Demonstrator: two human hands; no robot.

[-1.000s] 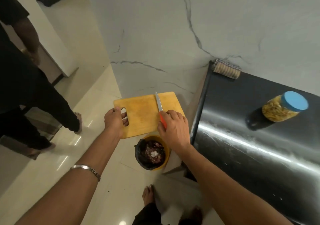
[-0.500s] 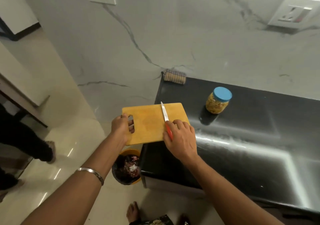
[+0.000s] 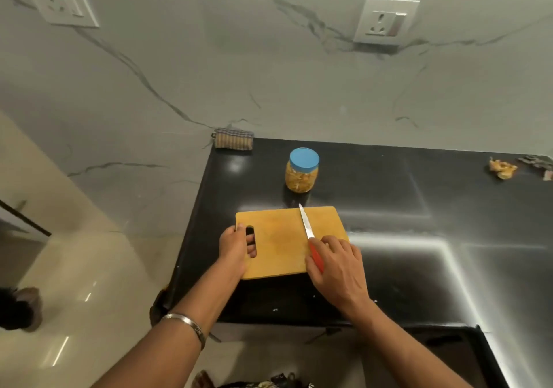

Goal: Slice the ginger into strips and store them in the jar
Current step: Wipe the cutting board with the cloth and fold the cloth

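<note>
Head view: the board (image 3: 281,241) lies on the black table (image 3: 419,208), long axis left to right. The left hand (image 3: 235,248) grips its handle end, fingers through the slot. The right hand (image 3: 338,263) holds the knife (image 3: 308,232) on the board, tip pointing away toward the jar (image 3: 302,170), which stands upright just behind the board, blue lid on, strips inside. Ginger (image 3: 502,168) lies far right of the board. No readable writing.

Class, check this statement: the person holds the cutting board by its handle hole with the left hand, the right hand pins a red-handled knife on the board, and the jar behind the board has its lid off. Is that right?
Not quite. The head view shows the jar closed, its blue lid on. The rest stands: the left hand holds the cutting board at the handle hole, and the right hand pins the red-handled knife on it.
</note>
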